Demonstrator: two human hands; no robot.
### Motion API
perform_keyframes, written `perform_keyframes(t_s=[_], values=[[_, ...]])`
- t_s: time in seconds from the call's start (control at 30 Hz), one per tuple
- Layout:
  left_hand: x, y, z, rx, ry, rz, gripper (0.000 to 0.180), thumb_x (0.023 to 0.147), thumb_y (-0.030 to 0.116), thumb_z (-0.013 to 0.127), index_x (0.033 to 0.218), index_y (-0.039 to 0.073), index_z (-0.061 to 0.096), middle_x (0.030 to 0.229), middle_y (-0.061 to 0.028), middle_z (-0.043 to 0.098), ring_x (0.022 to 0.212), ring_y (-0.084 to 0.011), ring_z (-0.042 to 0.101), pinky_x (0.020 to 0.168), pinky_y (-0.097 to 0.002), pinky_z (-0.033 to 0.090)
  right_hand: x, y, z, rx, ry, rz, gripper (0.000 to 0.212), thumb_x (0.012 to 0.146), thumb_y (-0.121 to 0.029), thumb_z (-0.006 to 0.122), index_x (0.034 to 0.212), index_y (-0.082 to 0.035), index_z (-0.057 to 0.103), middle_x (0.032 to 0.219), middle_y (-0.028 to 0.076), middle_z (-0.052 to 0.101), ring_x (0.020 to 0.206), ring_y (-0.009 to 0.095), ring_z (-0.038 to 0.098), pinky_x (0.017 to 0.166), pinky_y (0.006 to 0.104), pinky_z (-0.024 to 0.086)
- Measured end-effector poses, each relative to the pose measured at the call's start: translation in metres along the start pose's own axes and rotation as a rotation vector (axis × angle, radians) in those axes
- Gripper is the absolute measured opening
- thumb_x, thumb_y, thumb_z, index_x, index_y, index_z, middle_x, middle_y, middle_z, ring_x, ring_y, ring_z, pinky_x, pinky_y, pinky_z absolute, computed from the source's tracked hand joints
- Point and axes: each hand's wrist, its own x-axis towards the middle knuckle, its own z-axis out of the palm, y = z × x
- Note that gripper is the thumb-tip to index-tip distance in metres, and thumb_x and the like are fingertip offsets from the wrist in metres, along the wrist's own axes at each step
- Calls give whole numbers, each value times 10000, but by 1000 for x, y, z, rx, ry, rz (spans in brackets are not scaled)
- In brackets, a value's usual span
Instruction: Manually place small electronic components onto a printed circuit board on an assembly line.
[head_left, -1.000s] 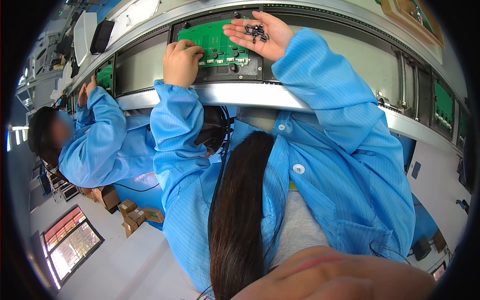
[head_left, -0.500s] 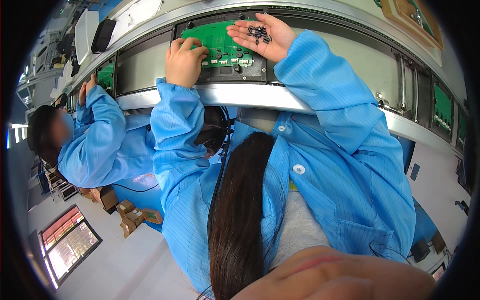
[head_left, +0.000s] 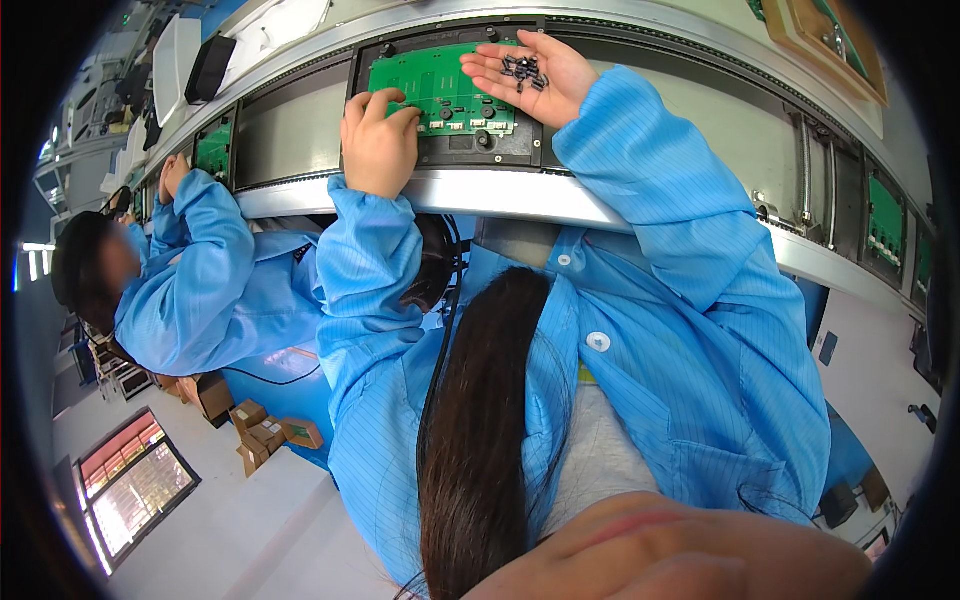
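A green circuit board (head_left: 440, 80) lies in a black carrier frame (head_left: 470, 150) on the conveyor line. White connectors and round black parts sit along the board's near side. My left hand (head_left: 380, 145) is over the board's near left corner, its fingers bent and thumb toward the fingertips; whatever they pinch is hidden. Over the board's right side, my right hand (head_left: 560, 85) is turned palm up with fingers stretched out. A small heap of black cylindrical capacitors (head_left: 523, 72) rests on that palm and fingers.
The conveyor's silver rail (head_left: 490, 192) runs along the near side. Further boards in carriers stand left (head_left: 213, 150) and right (head_left: 885, 220). A co-worker in a blue coat (head_left: 200, 290) works at the left. A wooden tray (head_left: 830, 40) lies at the far right.
The board and its carrier have shifted slightly to the right. My left hand has moved right and a little nearer; my right hand has drifted slightly right with the capacitors.
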Motion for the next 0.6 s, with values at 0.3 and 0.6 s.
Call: perform_keyframes(t_s=[0.3,0.6], values=[[-3,-1,-8,12,24,15,150,700,103,646,843,119,685,1077,10,568,1000,-244,460,864,-343,387,2,1,0,11,-10,-6,452,930,-210,324,1167,172,370,1221,316,418,1168,369,440,1036,428,338],[25,16,-24,-380,215,112,227,678,91,674,904,90,657,1059,-20,582,940,-235,494,819,-321,414,7,1,-4,10,-51,19,459,932,-211,316,1173,177,363,1210,310,435,1163,371,445,1014,439,362]])
